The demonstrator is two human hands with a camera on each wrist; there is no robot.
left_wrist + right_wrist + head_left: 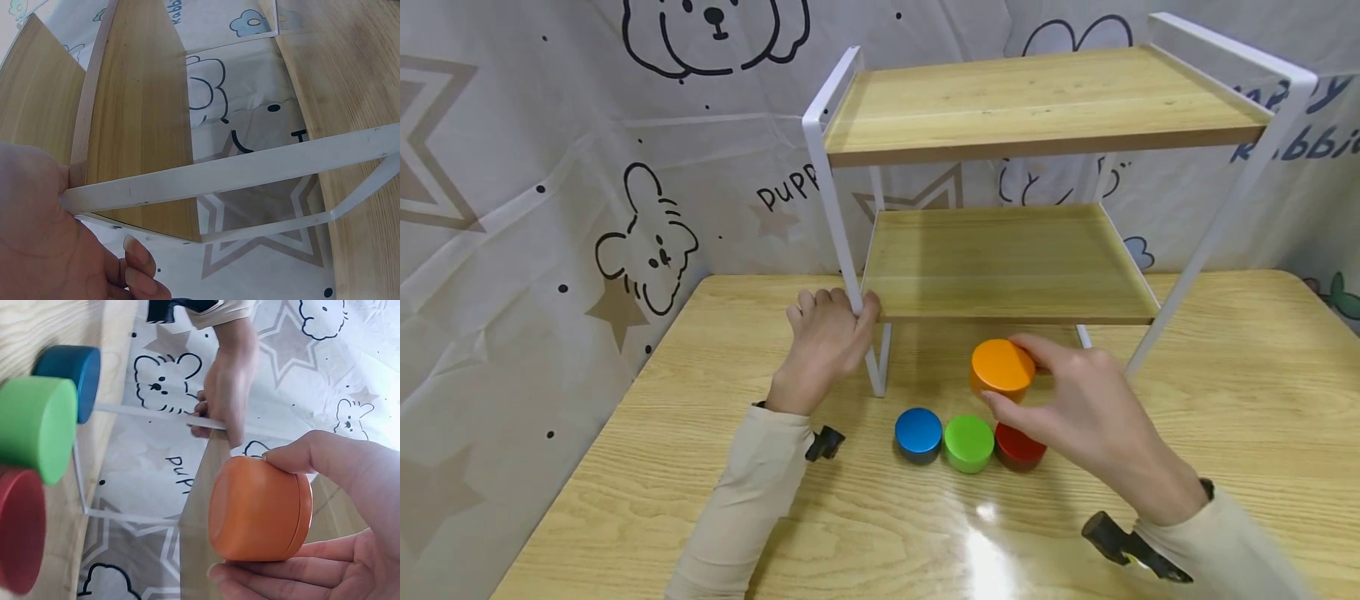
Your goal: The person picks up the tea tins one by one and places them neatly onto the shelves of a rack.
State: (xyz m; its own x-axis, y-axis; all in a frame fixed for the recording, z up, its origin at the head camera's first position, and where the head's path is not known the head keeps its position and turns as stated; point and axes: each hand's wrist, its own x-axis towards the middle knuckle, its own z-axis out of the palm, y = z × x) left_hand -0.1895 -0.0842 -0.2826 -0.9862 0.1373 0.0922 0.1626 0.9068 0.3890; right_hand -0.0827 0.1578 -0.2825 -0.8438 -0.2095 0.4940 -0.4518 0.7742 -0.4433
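Observation:
In the head view my right hand (1090, 400) grips a round orange container (1002, 367) between thumb and fingers, raised in front of the lower shelf board. The right wrist view shows this orange container from the side, thumb on one side and fingers on the other. My left hand (831, 337) grips the white front-left post of a two-tier shelf (1015, 258), the thumb by the lower board's corner. On the table below stand a blue container (918, 435), a green container (968, 443) and a red container (1020, 448), side by side; my right thumb partly covers the red one.
The shelf has a wooden upper board (1045, 100) and white metal legs standing on the wooden table (700, 467). Behind it hangs a pale curtain (737, 150) with cartoon animals and stars. Both wrists wear black camera mounts.

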